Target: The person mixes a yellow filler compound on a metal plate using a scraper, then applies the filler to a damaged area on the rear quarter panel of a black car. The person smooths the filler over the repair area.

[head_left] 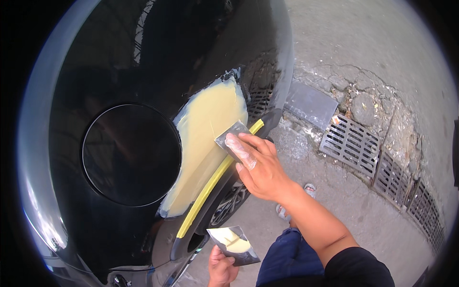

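A black car panel point(119, 62) fills the left and middle of the view, glossy and curved, with a round fuel flap point(131, 154) set in it. Right of the flap, a wide patch of pale yellow filler point(205, 138) runs down the panel toward the wheel arch, and a strip of yellow tape point(210, 189) follows the arch's edge just beside it. Below the arch part of a wheel point(229, 205) shows. The ground point(363, 52) to the right is cracked concrete with a line of metal drain grates point(351, 143) and a flat grey slab point(311, 103) near the car.

The right hand point(260, 167) reaches in from the lower right, fingers laid flat and pressing a small metal spreader point(232, 136) against the filler's right edge, next to the tape. The left hand point(221, 268) sits low at the bottom edge, closed around the lower corner of a metal board point(234, 245), which carries a dab of the same yellow filler. The board is held well below the spreader, apart from the car.
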